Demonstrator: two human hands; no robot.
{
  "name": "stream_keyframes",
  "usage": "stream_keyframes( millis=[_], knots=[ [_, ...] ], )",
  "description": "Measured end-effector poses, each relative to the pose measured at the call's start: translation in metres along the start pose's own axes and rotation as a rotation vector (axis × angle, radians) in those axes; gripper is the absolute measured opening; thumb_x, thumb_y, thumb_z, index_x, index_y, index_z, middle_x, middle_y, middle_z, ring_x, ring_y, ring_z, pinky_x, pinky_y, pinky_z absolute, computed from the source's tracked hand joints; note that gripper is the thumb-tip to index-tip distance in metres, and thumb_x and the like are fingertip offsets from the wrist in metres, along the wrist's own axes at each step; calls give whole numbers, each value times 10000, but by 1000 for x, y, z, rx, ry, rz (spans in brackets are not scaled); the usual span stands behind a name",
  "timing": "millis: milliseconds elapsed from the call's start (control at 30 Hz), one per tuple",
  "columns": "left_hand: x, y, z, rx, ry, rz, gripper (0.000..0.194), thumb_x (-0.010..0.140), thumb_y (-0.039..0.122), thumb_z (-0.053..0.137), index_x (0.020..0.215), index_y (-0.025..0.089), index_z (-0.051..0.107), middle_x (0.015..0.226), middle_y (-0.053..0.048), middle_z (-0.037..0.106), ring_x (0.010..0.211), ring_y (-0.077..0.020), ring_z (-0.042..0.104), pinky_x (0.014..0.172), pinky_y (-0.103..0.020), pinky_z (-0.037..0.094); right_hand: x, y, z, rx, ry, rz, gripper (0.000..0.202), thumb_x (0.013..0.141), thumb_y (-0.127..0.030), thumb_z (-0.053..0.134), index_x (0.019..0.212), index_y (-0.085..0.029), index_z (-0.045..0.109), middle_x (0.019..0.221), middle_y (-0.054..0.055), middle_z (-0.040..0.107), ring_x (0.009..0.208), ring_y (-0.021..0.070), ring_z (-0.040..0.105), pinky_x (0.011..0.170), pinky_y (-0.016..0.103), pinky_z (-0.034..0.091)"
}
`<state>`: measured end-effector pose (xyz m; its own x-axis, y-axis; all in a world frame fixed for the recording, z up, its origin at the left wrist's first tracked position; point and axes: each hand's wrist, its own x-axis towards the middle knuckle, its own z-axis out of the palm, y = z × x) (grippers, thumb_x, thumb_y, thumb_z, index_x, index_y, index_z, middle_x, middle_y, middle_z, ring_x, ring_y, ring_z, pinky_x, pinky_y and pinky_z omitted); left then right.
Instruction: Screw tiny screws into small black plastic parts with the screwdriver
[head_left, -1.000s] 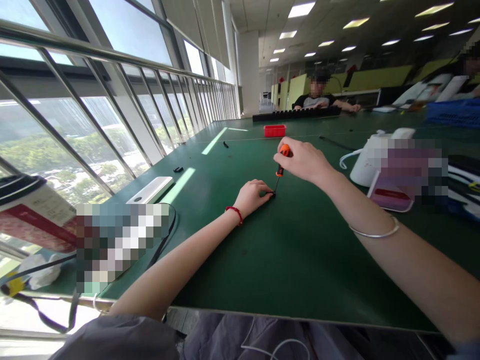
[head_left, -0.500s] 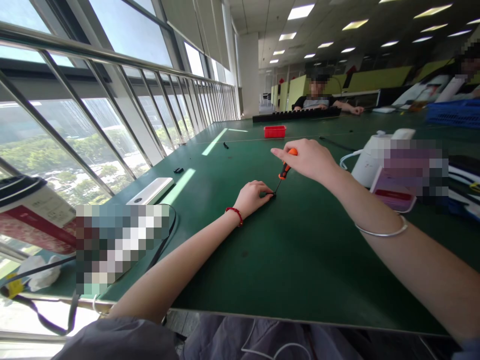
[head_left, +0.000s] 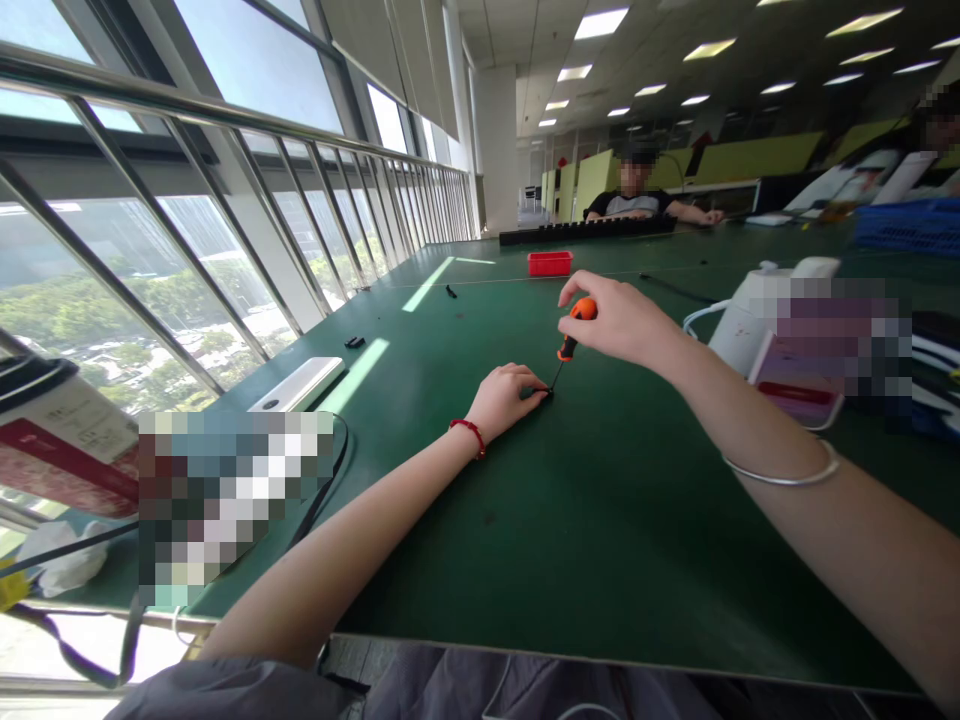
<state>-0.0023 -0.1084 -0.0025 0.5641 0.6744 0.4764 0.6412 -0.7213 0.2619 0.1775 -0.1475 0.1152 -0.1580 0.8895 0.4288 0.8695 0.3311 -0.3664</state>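
Note:
An orange and black screwdriver stands tilted, its handle in the fingers of my right hand. Its thin shaft runs down to a small black part on the green table. My left hand rests on the tabletop, with fingertips pinching that part beside the screwdriver's tip. The part is too small and too covered by fingers to make out its kind. My right thumb and forefinger are bent around the upper handle.
A red bin stands further back on the green table. Small black pieces and a white power bank lie to the left. A white container and a phone stand right. Across the table sits a person.
My right hand has shifted its fingers on the screwdriver handle, the forefinger now lifted and curled over the top. My left hand stays on the black part. The view has moved slightly.

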Motion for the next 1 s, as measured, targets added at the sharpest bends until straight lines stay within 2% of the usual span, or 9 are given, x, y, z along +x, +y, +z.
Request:
stream_keyframes(
  millis=[100,200,267,333,400,600,733,833,1000],
  knots=[
    [0,-1,1,2,9,8,149,845,254,613,885,195,744,934,-32,716,891,-195,618,865,-342,482,-2,-2,-1,-39,-2,7,301,723,-421,575,973,-254,567,736,1,605,598,154,477,557,278,308],
    [0,-1,1,7,12,15,148,845,253,613,885,194,743,936,-32,716,888,-193,618,860,-340,483,-2,-2,-2,-27,-11,3,311,812,-517,458,816,-240,599,725,20,613,631,169,502,567,292,315],
    [0,-1,1,8,10,13,151,849,256,609,886,197,742,941,-32,715,894,-193,617,857,-338,484,-2,-2,-2,-3,-5,-3,285,826,-468,444,790,-234,601,729,23,615,636,166,504,566,291,318],
    [0,0,1,10,5,13,156,852,262,605,892,199,742,946,-33,714,899,-194,617,859,-340,483,-2,-2,-3,2,-4,9,209,773,-394,518,895,-240,589,741,14,609,616,156,490,557,284,316],
    [-1,0,0,13,1,15,159,854,267,603,897,203,742,949,-34,713,901,-195,617,862,-343,481,-2,-2,-4,-9,-20,43,318,712,-369,585,1003,-246,551,742,4,599,600,153,479,550,278,316],
    [-1,1,-1,27,1,14,168,858,267,593,898,200,742,955,-38,714,907,-203,615,862,-348,477,-2,-1,-4,8,-24,68,478,807,-660,407,769,-222,595,638,35,565,623,189,509,570,303,328],
    [-1,1,-1,21,-6,9,166,859,266,591,900,206,741,955,-35,712,912,-201,615,867,-344,477,-1,2,-3,11,33,17,269,783,-471,535,847,-221,611,666,22,579,598,162,486,561,288,317],
    [-1,1,-1,8,-2,4,166,858,270,596,895,200,742,948,-38,710,905,-198,612,867,-343,480,0,3,-4,4,24,19,299,714,-373,602,980,-240,569,705,2,593,586,151,477,558,280,320],
    [-1,1,0,4,-2,-5,165,856,268,596,890,202,743,954,-35,709,903,-196,611,864,-338,481,1,6,-2,-18,4,28,404,817,-587,431,724,-223,580,696,32,605,632,177,508,584,305,336]
  ],
)
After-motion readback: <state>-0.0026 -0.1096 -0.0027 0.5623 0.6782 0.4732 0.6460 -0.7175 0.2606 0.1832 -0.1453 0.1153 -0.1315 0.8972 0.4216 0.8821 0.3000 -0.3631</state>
